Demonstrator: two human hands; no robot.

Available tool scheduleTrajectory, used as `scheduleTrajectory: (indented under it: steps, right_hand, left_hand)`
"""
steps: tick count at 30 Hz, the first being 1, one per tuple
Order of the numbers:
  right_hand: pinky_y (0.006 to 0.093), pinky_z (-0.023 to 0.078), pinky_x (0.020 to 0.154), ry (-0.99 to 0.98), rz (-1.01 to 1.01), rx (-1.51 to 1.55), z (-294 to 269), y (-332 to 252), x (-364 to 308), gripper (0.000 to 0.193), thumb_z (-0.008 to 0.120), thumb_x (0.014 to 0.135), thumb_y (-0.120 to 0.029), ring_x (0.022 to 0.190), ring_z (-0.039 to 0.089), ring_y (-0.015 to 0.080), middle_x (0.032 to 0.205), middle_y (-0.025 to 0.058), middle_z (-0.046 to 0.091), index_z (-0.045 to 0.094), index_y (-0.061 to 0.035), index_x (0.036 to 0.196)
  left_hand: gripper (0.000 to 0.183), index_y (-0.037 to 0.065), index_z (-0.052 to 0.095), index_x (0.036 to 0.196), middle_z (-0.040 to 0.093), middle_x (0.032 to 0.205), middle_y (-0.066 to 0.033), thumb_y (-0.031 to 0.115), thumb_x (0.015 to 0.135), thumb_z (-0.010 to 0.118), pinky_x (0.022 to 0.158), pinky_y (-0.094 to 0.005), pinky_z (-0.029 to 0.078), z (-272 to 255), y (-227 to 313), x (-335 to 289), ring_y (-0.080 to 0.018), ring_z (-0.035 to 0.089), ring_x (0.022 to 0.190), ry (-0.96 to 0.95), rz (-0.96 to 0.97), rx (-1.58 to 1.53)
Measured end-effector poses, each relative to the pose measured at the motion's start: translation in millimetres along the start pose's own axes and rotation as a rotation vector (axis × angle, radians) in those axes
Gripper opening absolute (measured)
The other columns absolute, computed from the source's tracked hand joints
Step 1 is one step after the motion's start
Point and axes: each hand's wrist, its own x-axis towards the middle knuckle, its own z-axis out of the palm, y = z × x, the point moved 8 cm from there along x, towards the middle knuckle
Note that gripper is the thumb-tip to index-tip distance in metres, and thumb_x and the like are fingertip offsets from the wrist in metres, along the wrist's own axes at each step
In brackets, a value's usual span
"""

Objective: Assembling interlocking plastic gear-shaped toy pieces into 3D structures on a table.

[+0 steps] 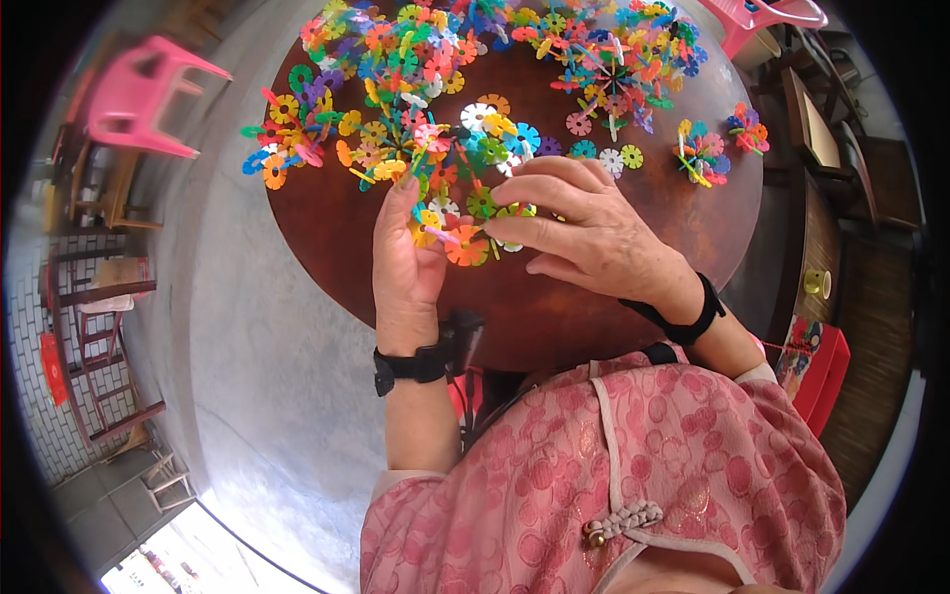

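Note:
My left hand (408,259) is closed on the near side of a cluster of interlocking plastic flower discs (465,246), in orange, yellow, green and white. From the right, my right hand (599,230) reaches over the same cluster, its fingers bent around the green and white discs at that side. Its fingertips partly hide what they grip. The held cluster overlaps in view with a larger built mass of colourful discs (396,129) just beyond it, and I cannot tell whether the two are joined.
Loose discs (631,155) and a small joined cluster (701,153) lie to the right on the round brown table (336,247). More disc builds (614,69) cover its far side. A pink plastic chair (148,97) stands at left; a yellow mug (816,284) sits at right.

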Motion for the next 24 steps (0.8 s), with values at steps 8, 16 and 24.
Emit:
scheduleTrajectory:
  steps: [8,16,24]
  right_hand:
    - [0.0352,0.044,0.073,0.187,0.221,0.05,-1.8,28.7,2.3,0.034,0.075,0.072,-0.014,0.076,0.058,0.0209,0.083,0.0046,0.058,0.06,-0.0087,0.102]
    - [0.0292,0.043,0.05,0.344,0.459,0.365,1.1,46.7,-9.7,0.022,0.074,0.077,-0.008,0.054,0.055,0.0185,0.066,0.0063,0.057,0.053,-0.0028,0.08]
    - [0.039,0.046,0.057,0.271,0.326,0.161,-2.4,35.5,-3.9,0.014,0.064,0.082,-0.009,0.064,0.058,0.0317,0.071,0.0128,0.058,0.053,-0.0017,0.083]
  left_hand:
    - [0.072,0.006,0.035,0.139,0.041,0.136,-0.0113,0.041,0.085,0.067,0.101,-0.041,0.038,50.3,30.2,-20.0,-0.0247,0.043,0.125,-0.104,0.468,0.429]
    - [0.039,0.008,0.056,0.097,0.055,0.101,-0.0082,0.017,0.064,0.074,0.092,-0.0421,0.039,83.3,31.7,-49.5,-0.0281,0.053,0.102,-0.104,0.984,1.187]
    - [0.064,0.008,0.056,0.111,0.057,0.105,-0.009,0.019,0.054,0.083,0.085,-0.0406,0.044,99.2,13.9,-38.6,-0.0284,0.055,0.101,-0.201,0.712,1.386]
